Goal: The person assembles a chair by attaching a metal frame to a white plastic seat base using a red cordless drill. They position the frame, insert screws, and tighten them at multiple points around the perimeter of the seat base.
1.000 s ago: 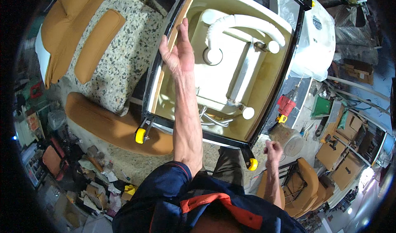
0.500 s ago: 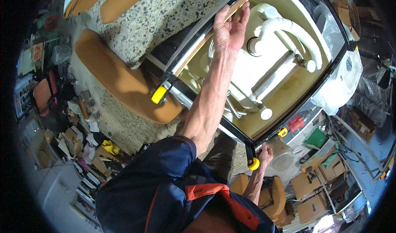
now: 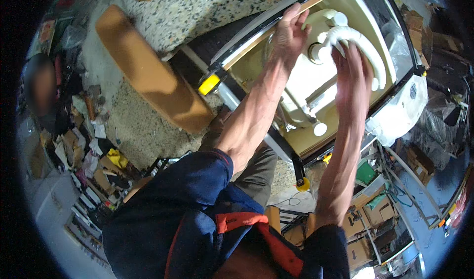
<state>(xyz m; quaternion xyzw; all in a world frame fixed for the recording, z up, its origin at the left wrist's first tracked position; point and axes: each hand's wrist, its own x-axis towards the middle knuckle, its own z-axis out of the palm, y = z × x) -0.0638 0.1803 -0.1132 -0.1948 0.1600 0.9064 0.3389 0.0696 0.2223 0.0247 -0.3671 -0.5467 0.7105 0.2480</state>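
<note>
Loosely bent and a little apart, the fingers of the left hand [image 3: 289, 39] lie at the wood strip [image 3: 323, 1] along the left edge of the tub [image 3: 239, 75]; whether they pinch it, I cannot tell. The fingers of the right hand [image 3: 354, 76] reach into the tub and meet the white hose [image 3: 377, 57], pointing away from the body, slightly blurred. Their tips go behind or against the hose's inner curve, so how far they close on it is unclear.

The hose arches inside the tub, ahead of the person. Beside it is a round fitting [image 3: 317, 53], and 2 white caps are in view: 1 near the far end [image 3: 339, 19], 1 near the close end [image 3: 320, 129]. The right forearm passes over the tub's near right side.

A black frame [image 3: 299, 169] surrounds the tub, with 2 yellow wheels at its near corners, 1 left [image 3: 209, 84] and 1 right [image 3: 303, 184].

Farther out, a tan cushion [image 3: 148, 71] lies to the left. On the right are a plastic-wrapped white piece [image 3: 402, 111], a green bin [image 3: 365, 172] and cardboard boxes [image 3: 377, 211]. Another person [image 3: 42, 89] shows at the far left.
</note>
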